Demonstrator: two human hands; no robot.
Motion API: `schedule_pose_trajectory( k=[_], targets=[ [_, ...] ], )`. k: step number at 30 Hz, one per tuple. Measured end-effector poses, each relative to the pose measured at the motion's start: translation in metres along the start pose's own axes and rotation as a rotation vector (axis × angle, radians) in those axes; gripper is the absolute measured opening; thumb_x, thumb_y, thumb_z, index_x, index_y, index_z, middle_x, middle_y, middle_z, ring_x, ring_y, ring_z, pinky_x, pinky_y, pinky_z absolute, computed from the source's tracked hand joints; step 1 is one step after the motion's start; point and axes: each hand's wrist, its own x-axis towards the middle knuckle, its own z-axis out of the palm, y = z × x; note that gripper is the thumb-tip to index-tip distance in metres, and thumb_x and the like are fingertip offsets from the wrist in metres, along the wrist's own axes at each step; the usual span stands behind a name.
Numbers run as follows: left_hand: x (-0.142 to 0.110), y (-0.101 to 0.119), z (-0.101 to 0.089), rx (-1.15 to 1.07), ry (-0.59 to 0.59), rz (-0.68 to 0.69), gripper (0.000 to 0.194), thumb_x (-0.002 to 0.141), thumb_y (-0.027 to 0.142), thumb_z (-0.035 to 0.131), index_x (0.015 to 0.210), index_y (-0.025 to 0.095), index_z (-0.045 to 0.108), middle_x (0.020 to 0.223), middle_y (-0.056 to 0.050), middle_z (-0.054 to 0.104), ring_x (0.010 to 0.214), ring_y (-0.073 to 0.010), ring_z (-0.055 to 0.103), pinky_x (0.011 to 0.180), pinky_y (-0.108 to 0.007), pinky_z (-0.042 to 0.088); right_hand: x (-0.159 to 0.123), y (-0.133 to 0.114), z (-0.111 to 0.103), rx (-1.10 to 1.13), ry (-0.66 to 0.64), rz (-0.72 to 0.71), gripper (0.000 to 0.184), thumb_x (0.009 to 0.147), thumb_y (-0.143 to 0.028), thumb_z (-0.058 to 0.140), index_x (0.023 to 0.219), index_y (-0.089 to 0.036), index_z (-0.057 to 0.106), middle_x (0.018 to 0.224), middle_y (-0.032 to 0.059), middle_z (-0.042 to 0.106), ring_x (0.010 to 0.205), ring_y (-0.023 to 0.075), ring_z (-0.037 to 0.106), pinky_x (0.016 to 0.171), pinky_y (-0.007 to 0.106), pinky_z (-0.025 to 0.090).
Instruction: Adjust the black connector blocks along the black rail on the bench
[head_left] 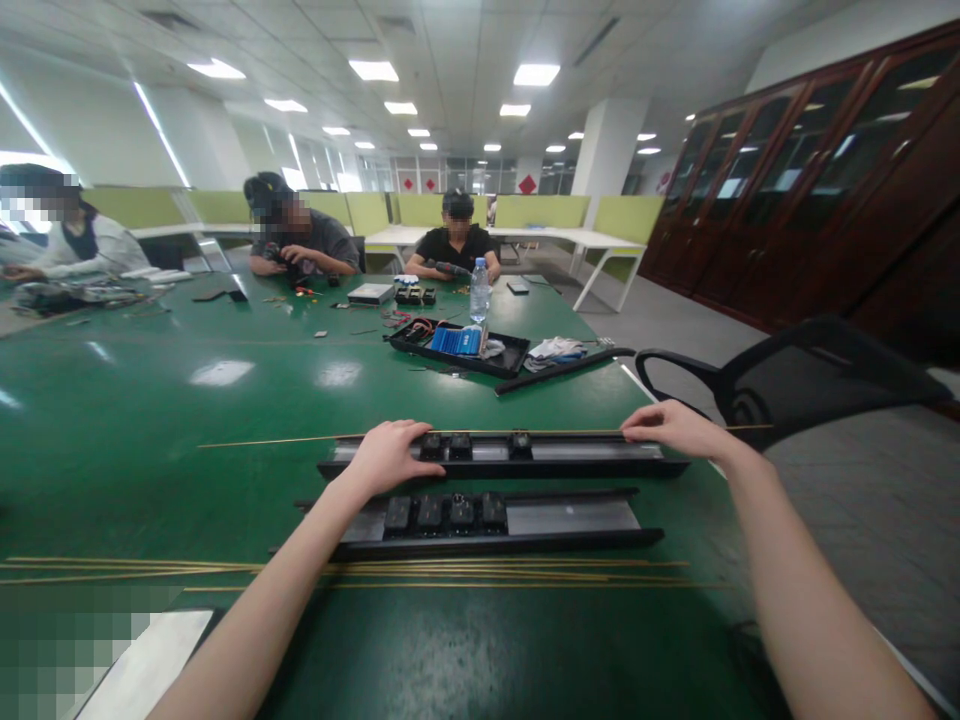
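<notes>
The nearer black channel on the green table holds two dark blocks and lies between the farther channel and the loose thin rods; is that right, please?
Not quite: the head view shows four dark blocks in the nearer black channel, not two. The rest is right.

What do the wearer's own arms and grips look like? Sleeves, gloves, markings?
Left arm and right arm: slim, bare along the visible forearms, no sleeves. Left grip and right grip: human, ungloved. No watch, bracelet, cable or marking visible.
</notes>
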Motion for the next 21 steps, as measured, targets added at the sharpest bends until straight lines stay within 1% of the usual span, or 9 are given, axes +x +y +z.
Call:
schedule_pose_trajectory(
  k=[4, 9, 12, 14, 17, 21],
  targets=[
    [-0.001, 0.002, -0.002, -0.002, -0.002, -0.004, 0.077, 0.073, 0.075, 0.068, 0.126, 0.02, 0.068, 0.126, -0.012, 0.072, 0.112, -0.033, 0.068, 0.099, -0.042, 0.052, -0.003, 0.01, -0.005, 0.002, 0.03, 0.035, 0.046, 0.072, -0.061, 0.072, 0.092, -0.02, 0.082, 0.097, 0.0063, 0.079, 0.095, 0.0277, 0.07, 0.089, 0.034, 0.051],
    [0.0, 0.002, -0.003, -0.017, -0.002, -0.005, 0.077, 0.072, 0.075, 0.068, 0.126, 0.02, 0.069, 0.127, -0.013, 0.071, 0.113, -0.033, 0.068, 0.1, -0.042, 0.051, -0.012, 0.011, -0.011, -0.022, 0.089, 0.075, 0.043, 0.07, -0.059, 0.074, 0.088, -0.021, 0.082, 0.094, 0.0074, 0.079, 0.094, 0.0298, 0.07, 0.09, 0.037, 0.052],
    [0.0, 0.001, -0.002, -0.022, 0.002, -0.004, 0.077, 0.072, 0.075, 0.068, 0.126, 0.02, 0.069, 0.126, -0.013, 0.072, 0.113, -0.0332, 0.068, 0.1, -0.042, 0.051, -0.017, 0.012, -0.014, -0.012, 0.119, 0.084, 0.037, 0.07, -0.054, 0.076, 0.087, -0.022, 0.083, 0.096, 0.0083, 0.079, 0.096, 0.0293, 0.07, 0.091, 0.036, 0.051],
    [0.0, 0.001, -0.002, -0.023, 0.002, -0.003, 0.077, 0.072, 0.075, 0.068, 0.126, 0.02, 0.068, 0.125, -0.013, 0.072, 0.113, -0.0333, 0.067, 0.1, -0.042, 0.051, -0.02, 0.014, -0.016, 0.007, 0.145, 0.102, 0.035, 0.072, -0.05, 0.076, 0.088, -0.019, 0.083, 0.098, 0.0111, 0.079, 0.097, 0.0294, 0.07, 0.092, 0.034, 0.049],
    [0.0, 0.002, -0.002, -0.017, -0.004, -0.008, 0.079, 0.073, 0.076, 0.067, 0.127, 0.019, 0.068, 0.125, -0.013, 0.072, 0.113, -0.0336, 0.067, 0.1, -0.042, 0.051, -0.024, 0.024, -0.018, 0.029, 0.179, 0.129, 0.034, 0.075, -0.046, 0.074, 0.09, -0.018, 0.083, 0.1, 0.0144, 0.078, 0.098, 0.0304, 0.069, 0.093, 0.035, 0.047],
    [-0.001, 0.003, -0.003, -0.009, -0.009, -0.011, 0.078, 0.073, 0.075, 0.068, 0.127, 0.02, 0.067, 0.126, -0.013, 0.071, 0.113, -0.0331, 0.067, 0.1, -0.042, 0.051, -0.03, 0.038, -0.024, 0.052, 0.209, 0.19, 0.033, 0.074, -0.046, 0.074, 0.09, -0.019, 0.083, 0.1, 0.015, 0.078, 0.098, 0.0306, 0.069, 0.091, 0.036, 0.047]
  ],
)
